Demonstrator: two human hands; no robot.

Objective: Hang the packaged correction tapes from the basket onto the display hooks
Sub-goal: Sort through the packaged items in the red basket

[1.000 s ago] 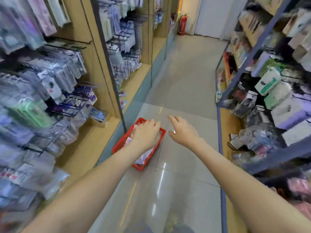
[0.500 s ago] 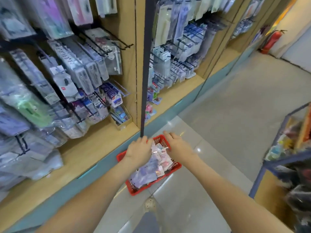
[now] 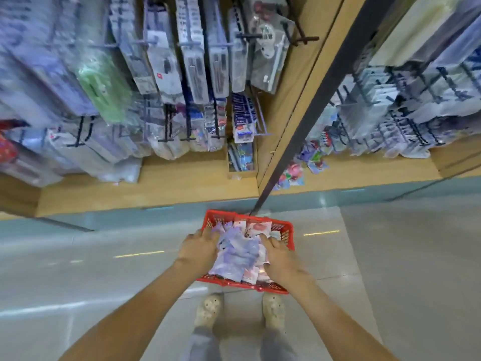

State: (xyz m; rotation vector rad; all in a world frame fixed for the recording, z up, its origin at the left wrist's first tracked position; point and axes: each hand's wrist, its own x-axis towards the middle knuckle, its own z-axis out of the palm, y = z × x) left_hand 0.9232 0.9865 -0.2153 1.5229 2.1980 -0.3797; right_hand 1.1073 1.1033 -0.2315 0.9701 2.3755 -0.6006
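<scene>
A red plastic basket (image 3: 286, 231) stands on the floor in front of my feet, at the foot of the shelving. It is full of packaged correction tapes (image 3: 239, 254), pale purple and pink packs lying in a loose pile. My left hand (image 3: 201, 247) is at the pile's left side, fingers pushed in among the packs. My right hand (image 3: 277, 254) lies on the pile's right side, fingers spread over the packs. Motion blur hides whether either hand grips a pack. Black display hooks (image 3: 248, 36) stick out of the wooden panel above, most carrying hanging packs.
A wooden ledge (image 3: 156, 183) runs under the hanging goods, holding a small open box (image 3: 240, 160) of items. A dark upright post (image 3: 307, 118) divides two shelf bays, ending just behind the basket. Grey tiled floor (image 3: 403, 256) spreads to both sides.
The view has swung from the aisle to face the shelf and look straight down. Both hands have moved from the basket's rim down into the pile of packs.
</scene>
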